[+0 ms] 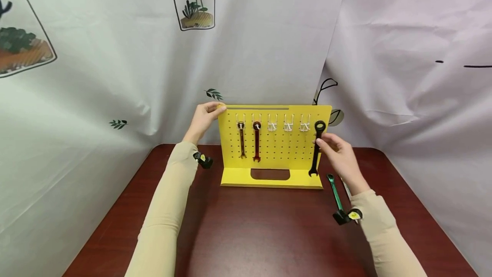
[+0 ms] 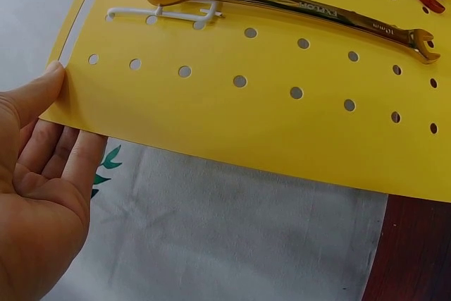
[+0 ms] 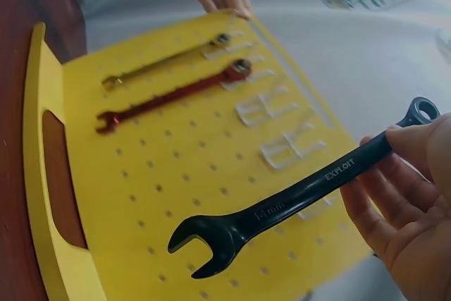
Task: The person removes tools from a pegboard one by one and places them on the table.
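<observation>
My right hand (image 1: 340, 156) pinches a black combination wrench (image 1: 317, 148) near its ring end, in front of the right side of a yellow pegboard (image 1: 284, 157). In the right wrist view the wrench (image 3: 303, 199) shows "14mm" and "EXPLOIT", its open end pointing toward the board's lower part. At the board's top left corner my left hand (image 1: 205, 119) grips the edge, thumb in front and fingers behind. A gold wrench (image 2: 296, 8) and a red wrench (image 1: 257, 142) hang side by side on white hooks at the board's left.
Three bare white hooks (image 1: 288, 126) sit right of the red wrench. On the dark red table (image 1: 246, 230) lie a green wrench (image 1: 335, 191) and a silvery tool (image 1: 346, 188), partly hidden by my right arm. A printed white cloth (image 1: 269, 33) hangs behind.
</observation>
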The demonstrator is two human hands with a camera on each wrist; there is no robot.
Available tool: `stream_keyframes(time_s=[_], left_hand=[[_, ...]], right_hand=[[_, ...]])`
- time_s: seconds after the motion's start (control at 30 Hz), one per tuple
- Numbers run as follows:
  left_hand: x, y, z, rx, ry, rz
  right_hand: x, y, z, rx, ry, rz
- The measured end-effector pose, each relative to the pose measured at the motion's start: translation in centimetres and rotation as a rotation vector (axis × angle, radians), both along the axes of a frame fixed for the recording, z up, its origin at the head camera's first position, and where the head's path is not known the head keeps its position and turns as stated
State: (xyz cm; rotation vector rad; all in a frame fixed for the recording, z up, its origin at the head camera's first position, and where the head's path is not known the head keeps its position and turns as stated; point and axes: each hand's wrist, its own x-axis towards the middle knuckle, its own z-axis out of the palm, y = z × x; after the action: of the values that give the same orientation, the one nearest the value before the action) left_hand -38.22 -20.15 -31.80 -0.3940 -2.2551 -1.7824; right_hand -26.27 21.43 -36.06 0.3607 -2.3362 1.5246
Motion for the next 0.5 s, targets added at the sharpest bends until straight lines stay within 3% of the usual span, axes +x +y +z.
stream_keyframes(time_s=[0.2,0.43,0.5], left_hand=[[-0.2,0.1,0.0,0.008,-0.001,-0.004],[-0.1,0.1,0.0,-0.003,0.009,0.008],[-0.1,0.1,0.0,-0.003,0.008,0.006]], right_hand=[[1.2,3.2,0.6,-0.069,0.057,-0.076],[2.1,6.8,0.8,-0.244,0.093,-0.039],[2.3,7.7,0.7,-0.256,0.093,-0.060]])
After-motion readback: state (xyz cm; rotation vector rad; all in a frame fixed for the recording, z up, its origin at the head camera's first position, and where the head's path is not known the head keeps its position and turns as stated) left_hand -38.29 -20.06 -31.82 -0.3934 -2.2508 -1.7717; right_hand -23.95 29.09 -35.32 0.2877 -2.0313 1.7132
